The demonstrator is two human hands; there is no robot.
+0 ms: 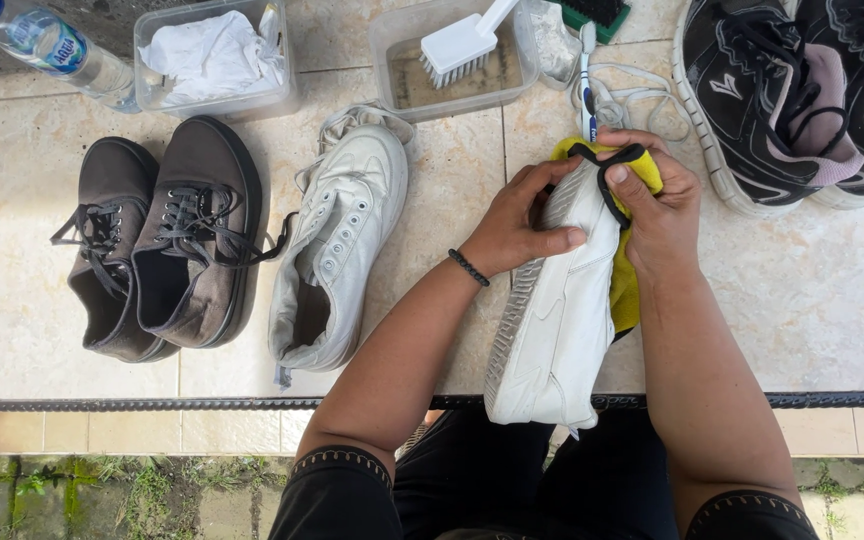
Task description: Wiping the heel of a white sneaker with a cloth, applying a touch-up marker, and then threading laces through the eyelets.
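Gripping white leather sneaker (pixel 557 300) sideways over tiled ledge – your left hand (pixel 522 225) is clamping sole edge near heel, right hand (pixel 657 205) is pressing yellow microfibre cloth with black trim (pixel 632 165) onto heel. Toe is hanging past ledge toward lap – loosening left grip risks drop. Cloth is bunching; fingers could slip. White loose laces (pixel 632 100) are lying close behind – snag risk.
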